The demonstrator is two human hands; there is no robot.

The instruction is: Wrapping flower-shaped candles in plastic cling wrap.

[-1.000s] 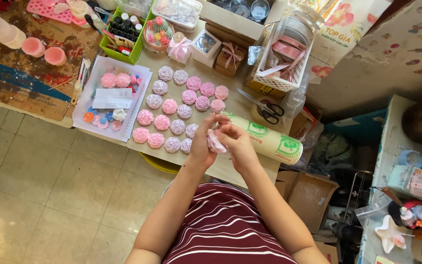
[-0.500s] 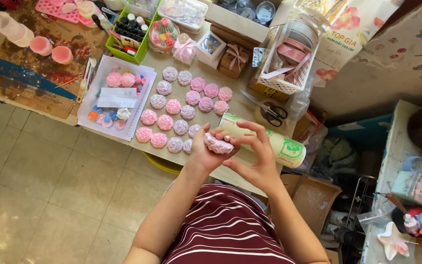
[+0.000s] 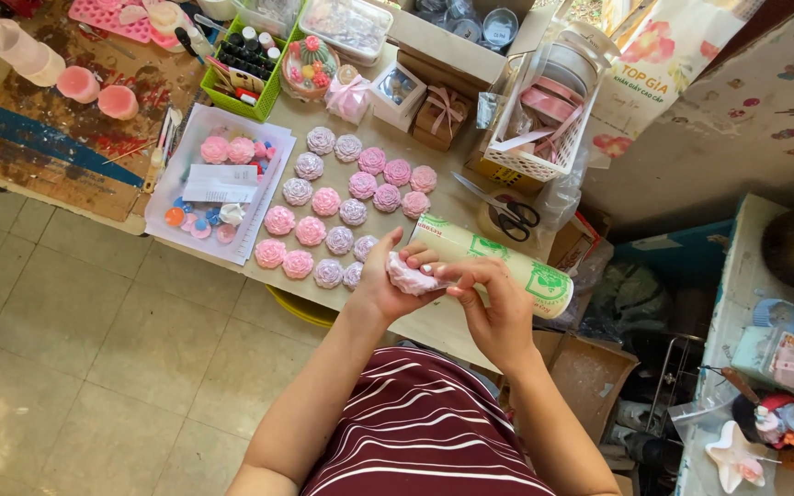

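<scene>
The left hand cups a pale flower piece, pinched by the right hand; if squeezed hard, its petals could be crushed.

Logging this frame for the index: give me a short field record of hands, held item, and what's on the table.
left hand: cups a pale pink flower-shaped piece
right hand: fingertips on the same piece
table: rows of pink and lilac flower pieces, film roll, scissors
left side: white tray with small coloured pieces
</scene>
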